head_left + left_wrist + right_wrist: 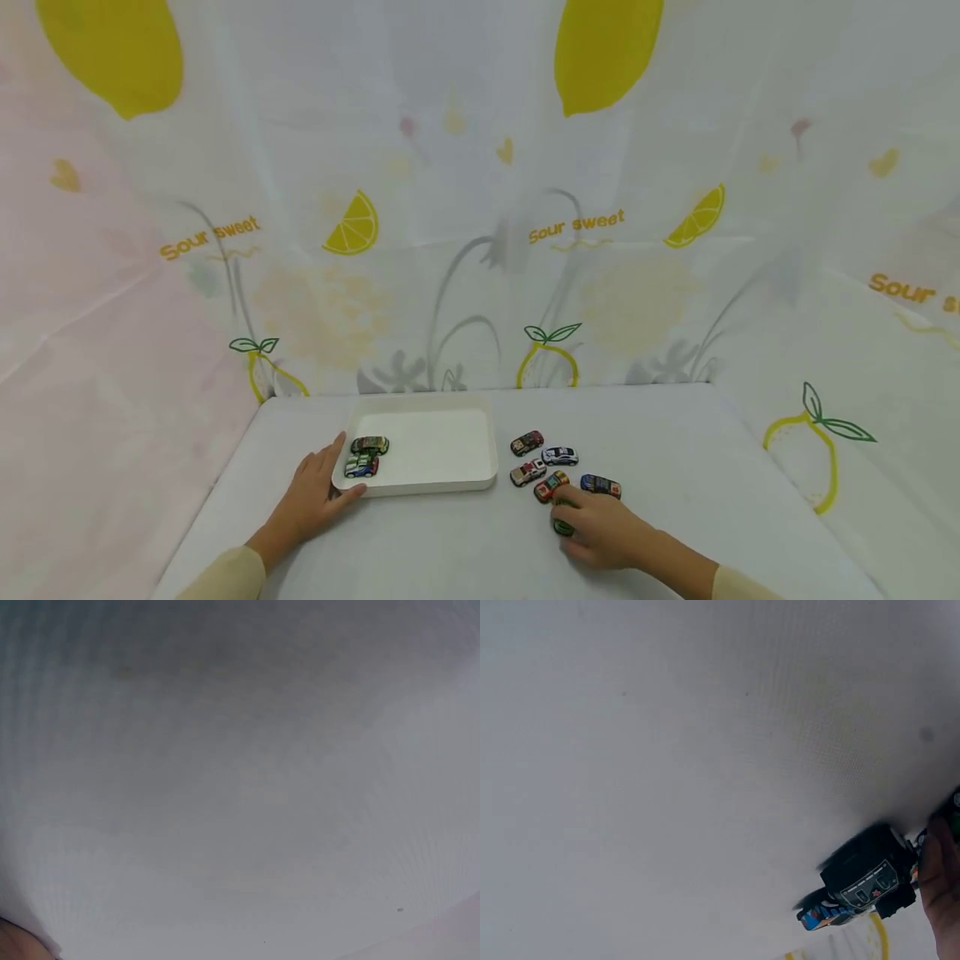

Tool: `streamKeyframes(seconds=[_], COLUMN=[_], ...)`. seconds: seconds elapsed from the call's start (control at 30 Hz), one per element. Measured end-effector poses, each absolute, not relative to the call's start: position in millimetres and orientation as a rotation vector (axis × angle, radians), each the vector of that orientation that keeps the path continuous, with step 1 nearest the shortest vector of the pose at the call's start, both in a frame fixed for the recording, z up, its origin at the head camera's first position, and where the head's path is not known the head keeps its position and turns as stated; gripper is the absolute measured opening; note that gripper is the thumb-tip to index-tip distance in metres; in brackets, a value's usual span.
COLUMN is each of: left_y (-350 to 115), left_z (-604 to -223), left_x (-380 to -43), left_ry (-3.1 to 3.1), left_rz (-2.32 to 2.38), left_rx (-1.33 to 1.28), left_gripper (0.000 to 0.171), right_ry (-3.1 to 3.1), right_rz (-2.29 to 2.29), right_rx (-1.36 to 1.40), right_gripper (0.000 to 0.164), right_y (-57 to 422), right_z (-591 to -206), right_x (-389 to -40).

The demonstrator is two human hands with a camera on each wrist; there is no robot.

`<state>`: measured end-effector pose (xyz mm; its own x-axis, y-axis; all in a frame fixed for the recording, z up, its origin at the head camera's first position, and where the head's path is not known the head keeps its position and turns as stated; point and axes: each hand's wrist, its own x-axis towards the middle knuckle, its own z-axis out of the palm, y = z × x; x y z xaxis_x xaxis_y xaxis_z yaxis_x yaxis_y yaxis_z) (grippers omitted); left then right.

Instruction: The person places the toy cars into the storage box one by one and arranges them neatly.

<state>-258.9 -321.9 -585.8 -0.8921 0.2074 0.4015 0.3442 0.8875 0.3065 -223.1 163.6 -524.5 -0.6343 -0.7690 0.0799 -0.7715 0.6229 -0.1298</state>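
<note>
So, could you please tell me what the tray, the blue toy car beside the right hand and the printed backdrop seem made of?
Tray: probably smooth matte plastic, given its even white surface and rounded corners.
Blue toy car: painted metal or plastic, too small to tell which; multicoloured markings suggest a decorated finish.
Printed backdrop: likely matte fabric or thin sheeting, judging by creases.

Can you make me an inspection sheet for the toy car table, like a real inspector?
Surface: white tabletop.
Job's things: white tray with toy cars at its left end; five other cars lie right of it; a green car is partly hidden by fingers.
Clutter: nothing seen.
Hands: left hand touches the tray's near left corner; right hand holds the green car.
Cables: nothing seen.
Surroundings: lemon-print sheet behind the table.
</note>
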Motion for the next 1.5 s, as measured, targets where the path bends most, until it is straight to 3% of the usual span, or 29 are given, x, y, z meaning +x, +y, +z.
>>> streamKeyframes(seconds=[0.3,0.6,0.87,1.33,1.5], left_y=[-319.8,-322.3,-325.7,-319.9,-318.3], left_z=[-589.8,-585.8,-588.9,-583.9,-583.2], left_x=[-258.5,-258.6,-256.4,-252.5,-255.6], left_ry=[-2.717,-2.720,-2.756,-2.747,-2.720], left_rz=[-0.541,-0.515,-0.508,-0.477,-0.472], left_rx=[-0.404,-0.398,-0.360,-0.405,-0.398], left_gripper=[0.096,0.097,0.098,0.098,0.098], right_ry=[-2.739,-2.873,-3.007,-2.947,-2.778], right_rz=[0.266,0.591,0.615,0.624,0.660], right_rx=[1.310,1.209,1.067,0.997,0.955], right_gripper=[0.011,0.047,0.033,0.031,0.035], right_y=[158.5,147.0,137.0,128.8,120.6], right_z=[-529.2,-534.4,-533.1,-531.3,-526.8], right_x=[-213.7,-211.5,-213.8,-207.8,-220.7])
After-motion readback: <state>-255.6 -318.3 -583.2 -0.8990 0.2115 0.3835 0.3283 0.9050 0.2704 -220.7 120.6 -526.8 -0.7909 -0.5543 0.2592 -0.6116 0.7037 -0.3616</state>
